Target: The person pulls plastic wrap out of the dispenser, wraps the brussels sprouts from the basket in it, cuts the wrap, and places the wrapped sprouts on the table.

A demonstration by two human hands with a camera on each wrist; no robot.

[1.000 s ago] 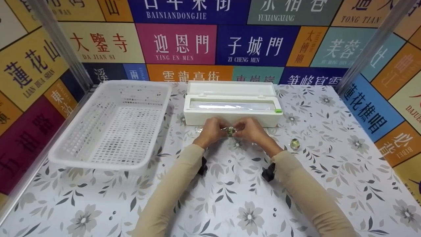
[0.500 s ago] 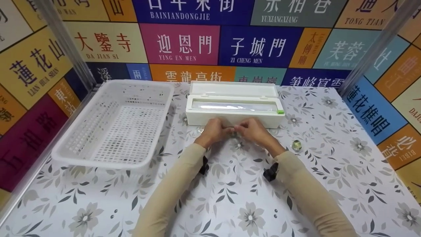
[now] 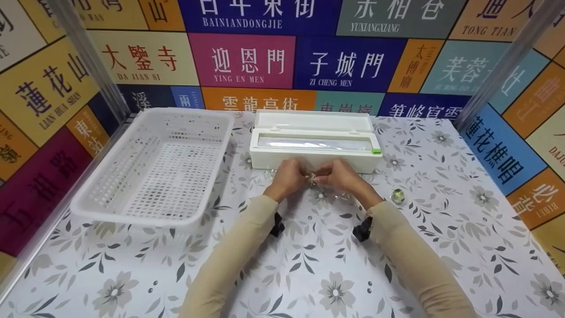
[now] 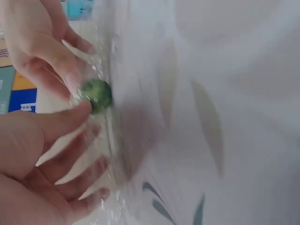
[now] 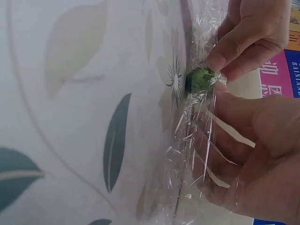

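Observation:
A small round green ball (image 4: 96,96), perhaps a fruit or vegetable, sits in crinkled clear cling film (image 5: 187,154) just above the table. My left hand (image 3: 288,177) and right hand (image 3: 342,177) meet at it in front of the white dispenser box. Both pinch the film close around the ball with thumb and forefinger. In the left wrist view, my left thumb presses beside the ball, and the other fingers spread behind the film. The right wrist view has my right thumb against the ball's side. Loose film trails out on both sides.
The white cling film dispenser box (image 3: 315,160) stands behind the hands, its lid (image 3: 313,120) raised and a green slider (image 3: 376,151) at its right end. A white perforated basket (image 3: 154,218) lies left. To the right rests another film-wrapped green ball (image 3: 397,195).
Both hands stay in front of the box, with fingers shifting around the ball. The green ball showed between them a second ago; now fingers and bunched film mostly cover it in the head view.

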